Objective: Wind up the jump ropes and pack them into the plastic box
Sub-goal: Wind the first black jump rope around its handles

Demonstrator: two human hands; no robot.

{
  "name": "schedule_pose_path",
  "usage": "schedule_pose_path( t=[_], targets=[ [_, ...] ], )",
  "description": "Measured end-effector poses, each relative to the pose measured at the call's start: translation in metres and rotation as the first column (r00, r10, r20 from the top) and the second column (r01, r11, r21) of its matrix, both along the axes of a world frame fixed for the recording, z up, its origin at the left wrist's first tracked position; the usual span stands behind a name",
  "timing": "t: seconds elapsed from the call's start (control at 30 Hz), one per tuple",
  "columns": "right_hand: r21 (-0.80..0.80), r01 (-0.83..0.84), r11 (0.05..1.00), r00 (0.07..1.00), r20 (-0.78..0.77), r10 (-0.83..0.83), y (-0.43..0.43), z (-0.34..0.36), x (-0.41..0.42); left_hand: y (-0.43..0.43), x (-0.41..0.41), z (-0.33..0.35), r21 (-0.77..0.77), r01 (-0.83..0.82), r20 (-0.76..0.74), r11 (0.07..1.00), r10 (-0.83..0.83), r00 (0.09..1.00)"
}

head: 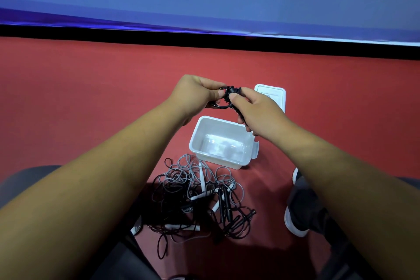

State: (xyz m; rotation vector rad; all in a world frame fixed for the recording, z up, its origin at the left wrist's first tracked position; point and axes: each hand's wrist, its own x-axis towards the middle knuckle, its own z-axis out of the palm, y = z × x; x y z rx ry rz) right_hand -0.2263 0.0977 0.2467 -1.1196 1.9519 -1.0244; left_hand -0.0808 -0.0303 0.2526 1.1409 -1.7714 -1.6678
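Both hands hold a wound black jump rope (223,103) in the air above the far rim of the plastic box (246,144). My left hand (195,95) grips its coiled loops between fingers and thumb. My right hand (256,113) pinches the bundle and curls round its black handles. The white box stands open on the red floor with nothing inside. Its lid (276,94) lies flat just beyond it, partly hidden by my right hand. A tangled pile of black and grey jump ropes (197,198) with white and black handles lies on the floor in front of the box.
My shoe (300,209) and dark trouser legs frame the pile at right and left. A black skirting strip (204,38) and a blue banner wall (204,0) close off the red floor (91,98) at the far side.
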Motion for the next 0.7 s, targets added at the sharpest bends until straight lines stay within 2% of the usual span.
schedule_pose_path(
  t=[0.17,0.47,0.7],
  targets=[
    [0.026,0.0,1.0,1.0,-0.027,0.001,0.001,0.001,-0.003,0.003,-0.001,0.0,-0.002,0.002,-0.035,1.0,-0.002,0.999],
    [0.024,-0.022,0.999,0.996,-0.082,0.024,0.0,-0.003,-0.003,0.002,-0.002,-0.004,0.137,-0.02,-0.086,0.99,0.032,0.996],
    [0.02,0.016,1.0,0.988,-0.154,-0.013,-0.004,-0.01,-0.005,-0.001,-0.007,-0.008,0.127,0.032,-0.1,0.991,-0.019,0.995]
  ],
)
